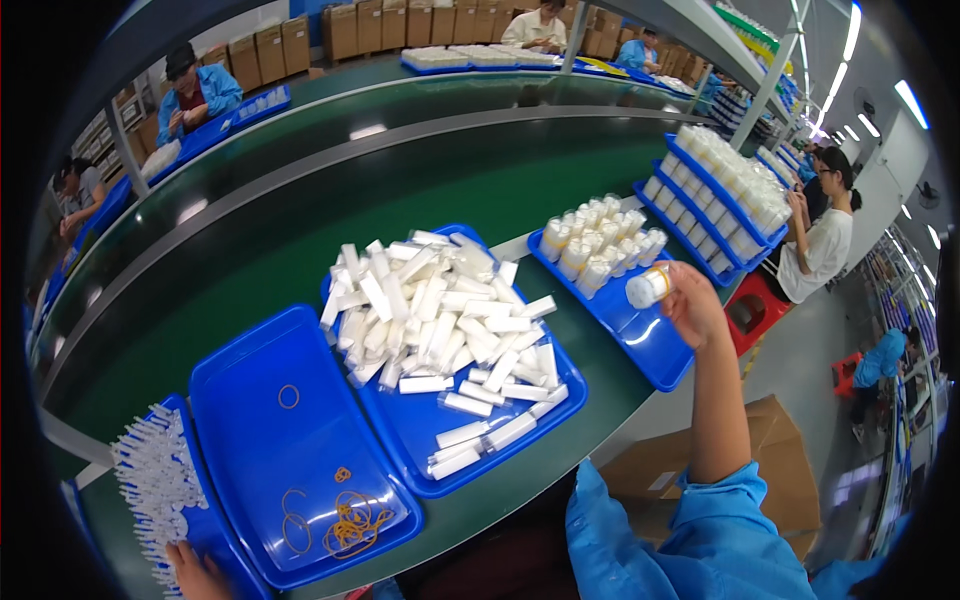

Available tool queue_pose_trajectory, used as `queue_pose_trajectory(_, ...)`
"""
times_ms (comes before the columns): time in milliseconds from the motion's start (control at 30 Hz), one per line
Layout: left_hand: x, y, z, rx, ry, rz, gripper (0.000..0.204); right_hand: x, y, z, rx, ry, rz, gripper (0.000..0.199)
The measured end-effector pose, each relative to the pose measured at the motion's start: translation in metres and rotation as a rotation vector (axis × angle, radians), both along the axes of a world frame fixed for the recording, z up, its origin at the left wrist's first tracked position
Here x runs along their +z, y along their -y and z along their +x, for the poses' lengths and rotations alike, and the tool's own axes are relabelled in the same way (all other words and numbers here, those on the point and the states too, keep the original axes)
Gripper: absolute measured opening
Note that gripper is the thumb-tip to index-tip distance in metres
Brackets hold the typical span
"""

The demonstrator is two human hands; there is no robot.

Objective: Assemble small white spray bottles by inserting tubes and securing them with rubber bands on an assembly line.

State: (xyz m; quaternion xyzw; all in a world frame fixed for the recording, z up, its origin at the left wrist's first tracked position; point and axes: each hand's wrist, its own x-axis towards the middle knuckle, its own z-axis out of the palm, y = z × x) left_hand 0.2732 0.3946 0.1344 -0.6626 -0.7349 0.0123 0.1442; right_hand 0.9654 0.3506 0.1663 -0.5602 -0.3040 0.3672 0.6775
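Note:
My right hand [690,305] is raised over the right-hand blue tray [650,345], its fingers closed round a short white bundle [649,287] with a yellow band. Similar banded bundles [600,240] stand upright at the far end of that tray. At the lower left, my left hand [197,577] is partly cut off by the picture's rim. Its visible fingers look apart, beside a pile of small clear-white plastic pieces [160,480] in a blue tray. Whether it touches a piece is hard to see.
One blue tray [240,390] holds loose yellow rubber bands [355,525]. The middle tray [420,485] is heaped with white rectangular pieces [440,320]. Stacked full trays [715,200] stand at the right. Behind runs a green conveyor [250,240]; a cardboard box [780,450] sits below. Co-workers sit around.

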Motion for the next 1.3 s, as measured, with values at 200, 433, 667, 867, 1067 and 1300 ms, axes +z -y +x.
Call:
queue_pose_trajectory(200,-0.003,0.002,-0.006,0.034,-0.015,-0.001,0.027,-0.004,0.011,-0.045,0.236,-0.423,0.064,0.037)
queue_pose_trajectory(433,0.000,0.005,-0.002,0.090,0.014,0.024,0.021,-0.002,0.011,-0.059,0.293,-0.517,0.075,0.038)
queue_pose_trajectory(667,-0.003,0.013,-0.001,-0.043,0.024,0.144,0.025,-0.010,0.007,-0.042,0.275,-0.550,0.077,0.039)
queue_pose_trajectory(867,0.003,0.018,0.004,-0.127,0.122,0.127,0.025,-0.009,-0.004,-0.034,-0.281,0.377,-0.124,0.026)
queue_pose_trajectory(1067,-0.001,0.019,0.005,-0.170,0.214,0.247,0.021,-0.024,-0.027,-0.036,-0.438,1.308,-0.276,0.034)
queue_pose_trajectory(1300,0.008,0.032,0.033,0.010,0.955,0.390,0.017,-0.039,-0.046,-0.032,-0.385,1.365,-0.320,0.034)
